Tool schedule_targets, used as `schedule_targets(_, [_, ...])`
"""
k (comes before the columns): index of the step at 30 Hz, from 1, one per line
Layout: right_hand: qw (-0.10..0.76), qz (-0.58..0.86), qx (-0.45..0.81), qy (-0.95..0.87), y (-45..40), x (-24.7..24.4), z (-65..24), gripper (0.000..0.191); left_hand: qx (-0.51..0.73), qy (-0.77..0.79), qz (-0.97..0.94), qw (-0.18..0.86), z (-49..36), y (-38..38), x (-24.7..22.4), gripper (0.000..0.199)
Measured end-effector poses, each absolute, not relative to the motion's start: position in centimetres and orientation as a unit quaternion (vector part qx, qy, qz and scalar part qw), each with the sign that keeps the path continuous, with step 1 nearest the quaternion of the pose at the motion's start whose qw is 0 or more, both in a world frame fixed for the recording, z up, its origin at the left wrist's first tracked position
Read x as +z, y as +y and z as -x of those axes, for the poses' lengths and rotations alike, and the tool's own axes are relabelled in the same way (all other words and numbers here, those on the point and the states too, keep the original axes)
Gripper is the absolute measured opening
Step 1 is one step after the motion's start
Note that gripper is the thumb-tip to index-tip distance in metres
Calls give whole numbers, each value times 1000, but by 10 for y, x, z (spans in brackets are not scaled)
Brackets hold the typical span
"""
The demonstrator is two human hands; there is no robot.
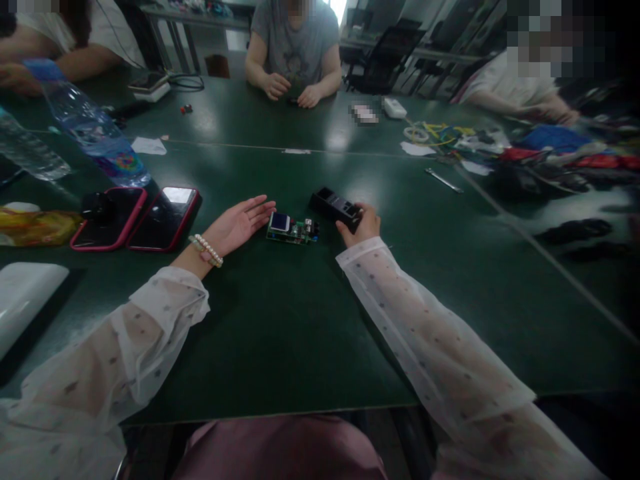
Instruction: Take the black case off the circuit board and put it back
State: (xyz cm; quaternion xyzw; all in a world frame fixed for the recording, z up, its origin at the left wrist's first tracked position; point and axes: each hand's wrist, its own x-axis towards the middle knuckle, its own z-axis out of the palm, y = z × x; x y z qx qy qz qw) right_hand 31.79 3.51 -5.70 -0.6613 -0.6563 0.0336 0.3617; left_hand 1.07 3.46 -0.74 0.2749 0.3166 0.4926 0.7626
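Note:
On the green table lies a small green circuit board (pixel 295 230) with a little square screen at its left end. My left hand (pixel 240 225) rests beside the board, palm turned up and inward, fingers stretched out and holding nothing. Its fingertips are near the board's left edge; whether they touch it I cannot tell. To the right, my right hand (pixel 363 225) grips the near end of a black plastic casing (pixel 333 203) between thumb and fingers. The casing is rectangular, with openings in its upper face, and sits just behind and right of the board.
Two phones (pixel 163 220) with red and pink edges lie left of my left hand, near a water bottle (pixel 107 133). A wrench (pixel 444 180) and a heap of cables (pixel 440 137) are at the right. Another person (pixel 295 53) sits opposite; others sit at both sides.

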Motion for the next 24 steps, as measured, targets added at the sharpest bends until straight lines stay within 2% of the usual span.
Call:
schedule_targets(7, [343,652,24,-676,33,-53,-315,75,494,324,-274,759,-11,34,-6,23])
schedule_targets(15, [316,656,39,-684,29,-45,-312,63,494,334,-269,756,-12,33,-4,26])
schedule_targets(24, [318,658,43,-681,29,-45,-310,61,490,346,-271,753,-13,32,-2,30])
